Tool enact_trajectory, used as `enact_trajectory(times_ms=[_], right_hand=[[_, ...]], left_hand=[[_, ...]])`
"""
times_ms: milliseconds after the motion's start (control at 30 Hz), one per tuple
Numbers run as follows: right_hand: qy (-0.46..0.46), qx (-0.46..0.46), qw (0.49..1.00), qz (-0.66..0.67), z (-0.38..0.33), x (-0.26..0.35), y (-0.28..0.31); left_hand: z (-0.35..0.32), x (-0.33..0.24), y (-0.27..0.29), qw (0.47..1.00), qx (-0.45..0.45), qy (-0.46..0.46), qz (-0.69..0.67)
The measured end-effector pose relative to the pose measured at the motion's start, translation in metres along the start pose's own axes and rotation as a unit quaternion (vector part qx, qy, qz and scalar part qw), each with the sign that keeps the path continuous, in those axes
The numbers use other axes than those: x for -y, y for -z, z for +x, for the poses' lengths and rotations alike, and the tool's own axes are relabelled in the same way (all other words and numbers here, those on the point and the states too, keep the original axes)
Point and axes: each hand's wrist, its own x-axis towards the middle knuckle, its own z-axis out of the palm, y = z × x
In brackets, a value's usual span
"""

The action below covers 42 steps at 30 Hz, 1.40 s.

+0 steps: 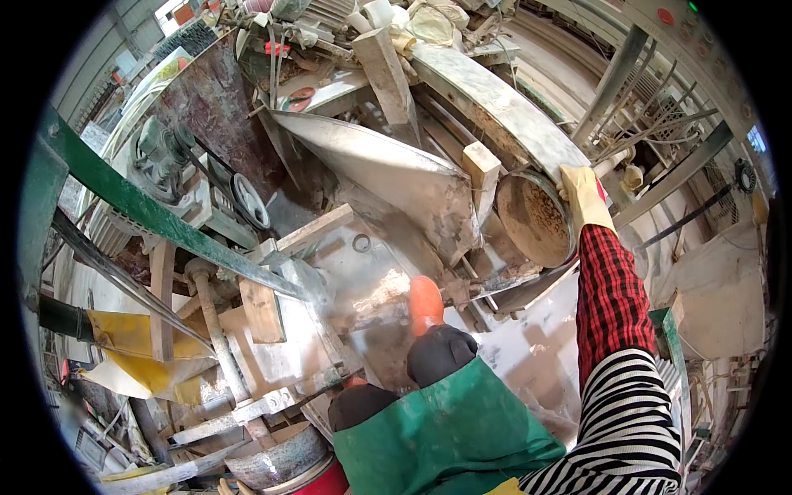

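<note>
My right hand (586, 196), in a pale yellow glove, grips the near end of a long, dusty, pale beam (503, 103). The fingers curl over its edge, partly hidden. From this hand the beam runs up and left to a heap of odds and ends. Just below and left of the glove is a round, crusted pan-like opening (532, 219). A wooden block (481, 169) stands beside it. I cannot make out my left hand; a small yellow patch at the lower edge is too cut off to name.
An orange boot (426, 304) shows below my green apron (445, 429). A green metal bar (177, 223) crosses the left side, near a belt pulley (250, 200). A wide dusty metal sheet (379, 161) slants ahead. A bucket (280, 458) stands at lower left.
</note>
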Motion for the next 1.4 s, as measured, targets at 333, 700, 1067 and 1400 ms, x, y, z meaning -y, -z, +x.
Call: enact_trajectory(times_ms=[333,700,1067,1400], right_hand=[[0.262,-0.035,0.949,0.172,-0.167,0.153,-0.146],[0.242,0.307,0.902,0.185,-0.331,0.159,-0.322],[0.334,0.264,0.905,-0.004,-0.326,0.149,-0.296],[0.274,0.303,0.912,0.034,-0.337,0.16,-0.301]], left_hand=[[-0.005,-0.023,0.035,0.996,0.017,0.088,0.019],[0.018,0.056,0.034,0.991,0.003,0.12,0.057],[0.008,0.07,0.011,0.977,0.042,0.203,0.05],[0.001,0.083,0.001,0.978,0.045,0.196,0.062]])
